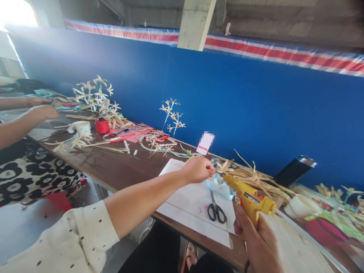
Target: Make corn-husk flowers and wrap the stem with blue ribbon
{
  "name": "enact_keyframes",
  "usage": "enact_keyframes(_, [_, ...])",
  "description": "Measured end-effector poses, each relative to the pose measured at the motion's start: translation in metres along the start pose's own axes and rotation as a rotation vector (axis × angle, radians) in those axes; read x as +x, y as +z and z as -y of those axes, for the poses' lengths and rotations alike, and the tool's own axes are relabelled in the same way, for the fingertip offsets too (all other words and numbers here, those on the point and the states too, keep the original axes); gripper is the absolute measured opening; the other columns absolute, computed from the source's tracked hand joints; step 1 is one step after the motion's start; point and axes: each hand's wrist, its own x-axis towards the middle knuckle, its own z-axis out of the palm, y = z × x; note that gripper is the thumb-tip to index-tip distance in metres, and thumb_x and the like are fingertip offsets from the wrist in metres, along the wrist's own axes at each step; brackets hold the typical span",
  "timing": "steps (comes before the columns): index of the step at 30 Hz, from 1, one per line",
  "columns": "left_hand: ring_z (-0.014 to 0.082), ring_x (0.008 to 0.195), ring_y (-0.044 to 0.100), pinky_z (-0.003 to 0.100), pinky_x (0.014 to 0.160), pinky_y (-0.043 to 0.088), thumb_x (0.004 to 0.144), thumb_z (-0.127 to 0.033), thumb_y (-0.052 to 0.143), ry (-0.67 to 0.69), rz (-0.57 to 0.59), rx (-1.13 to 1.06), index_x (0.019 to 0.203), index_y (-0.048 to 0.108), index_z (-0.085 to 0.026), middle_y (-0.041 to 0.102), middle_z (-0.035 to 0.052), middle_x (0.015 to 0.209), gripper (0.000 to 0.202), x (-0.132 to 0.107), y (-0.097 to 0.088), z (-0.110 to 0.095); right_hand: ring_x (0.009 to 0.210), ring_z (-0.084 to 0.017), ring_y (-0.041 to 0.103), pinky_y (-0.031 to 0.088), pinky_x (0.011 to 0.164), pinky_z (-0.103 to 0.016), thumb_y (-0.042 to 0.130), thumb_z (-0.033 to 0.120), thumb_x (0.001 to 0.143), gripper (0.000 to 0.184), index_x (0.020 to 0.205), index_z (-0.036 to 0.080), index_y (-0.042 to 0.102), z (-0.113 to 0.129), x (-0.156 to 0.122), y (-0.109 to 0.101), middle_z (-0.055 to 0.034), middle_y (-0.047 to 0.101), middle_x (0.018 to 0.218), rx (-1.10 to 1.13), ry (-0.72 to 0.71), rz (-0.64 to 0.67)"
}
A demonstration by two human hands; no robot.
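You're mid-glue here, by the look of it. Your right hand [260, 242] is wrapped around the grip of the yellow hot glue gun [248, 197], fingers curled tight on the handle, nozzle aimed up-left toward your left hand [197, 169]. That left hand is closed in a pinch on something small at the edge of the light blue ribbon [220, 187]; I can't tell whether it's the ribbon itself or a bit of dried straw [256, 178] from the pile just behind it.

I'd say the next move needs the nozzle tip brought right up to whatever your left fingers are pinching, with a steady squeeze, and those fingertips kept off the hot glue.

The gun itself is bright yellow with a black label on the side and a darker tip, hovering over the white paper sheet [193, 204], just right of the black-handled scissors [216, 210]. The ribbon loops flat on that sheet. Another person's hands [42, 112] are busy far down the table [113, 167] near a red spool [101, 125].
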Motion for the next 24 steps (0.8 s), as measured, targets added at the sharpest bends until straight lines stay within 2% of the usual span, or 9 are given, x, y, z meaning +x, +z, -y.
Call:
enact_keyframes(4, [0.0131,0.065,0.059,0.021,0.059,0.042,0.072,-0.023,0.049,0.025,-0.02,0.037,0.068,0.068,-0.016,0.067,0.0024,0.065,0.021,-0.001,-0.002,-0.001,0.047,-0.012,0.042,0.036,0.045,-0.024,0.054,0.065,0.073,0.049,0.055,0.02,0.05,0.003,-0.005,-0.001,0.0013,0.047,0.048,0.019,0.002,-0.014])
enact_keyframes(8, [0.0141,0.066,0.058,0.022,0.059,0.039,0.072,-0.02,0.048,0.074,-0.091,0.156,0.07,0.067,-0.017,0.067,0.0023,0.07,0.019,-0.004,0.0,-0.001,0.051,-0.013,0.045,0.038,0.05,-0.024,0.053,0.064,0.075,0.048,0.055,0.02,0.049,0.011,-0.012,-0.003,0.0008,0.048,0.05,0.027,-0.063,-0.035])
enact_keyframes(15, [0.0174,0.07,0.059,0.026,0.066,0.043,0.081,-0.016,0.042,0.231,-0.155,0.492,0.07,0.062,-0.015,0.064,0.0059,0.074,0.023,-0.01,0.007,0.0,0.048,-0.012,0.043,0.035,0.045,-0.023,0.053,0.061,0.077,0.045,0.06,0.02,0.05,0.025,-0.021,0.001,0.0024,0.047,0.05,0.071,-0.029,-0.081])
enact_keyframes(19, [0.0191,0.073,0.058,0.028,0.064,0.044,0.081,-0.012,0.041,0.339,-0.175,0.655,0.074,0.058,-0.014,0.062,0.0064,0.078,0.019,-0.016,0.009,-0.004,0.046,-0.012,0.043,0.034,0.042,-0.022,0.054,0.063,0.075,0.045,0.06,0.02,0.049,0.026,-0.021,0.002,0.0025,0.047,0.05,0.066,-0.026,-0.072])
enact_keyframes(24, [0.0197,0.076,0.057,0.03,0.066,0.046,0.077,-0.005,0.042,0.381,-0.156,0.753,0.079,0.056,-0.013,0.06,0.0074,0.083,0.017,-0.021,0.009,-0.011,0.049,-0.013,0.045,0.036,0.043,-0.022,0.056,0.064,0.073,0.046,0.061,0.02,0.05,0.021,-0.018,0.001,0.002,0.048,0.051,0.057,-0.032,-0.074])
